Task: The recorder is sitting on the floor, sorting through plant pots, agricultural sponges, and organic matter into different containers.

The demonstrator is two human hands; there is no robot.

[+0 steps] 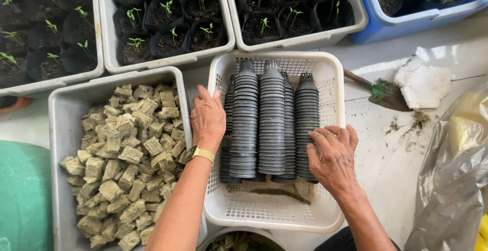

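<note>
A white mesh basket [330, 78] holds several lying stacks of nested black plastic pots [271, 124]. My left hand [207, 119] lies flat on the basket's left edge, fingers together, beside the leftmost stack; a gold watch is on that wrist. My right hand [333, 157] rests on the near end of the rightmost stack [306, 113], fingers spread over the pots. Whether either hand grips anything is unclear; both look laid on top.
A grey tub [63, 129] of brown growing cubes [127, 159] sits left of the basket. Grey trays [168, 60] with seedlings in black bags line the far side, then a blue bin [422, 14]. A green trowel [378, 91], white foam piece [422, 83] and clear plastic bag [452, 174] lie right.
</note>
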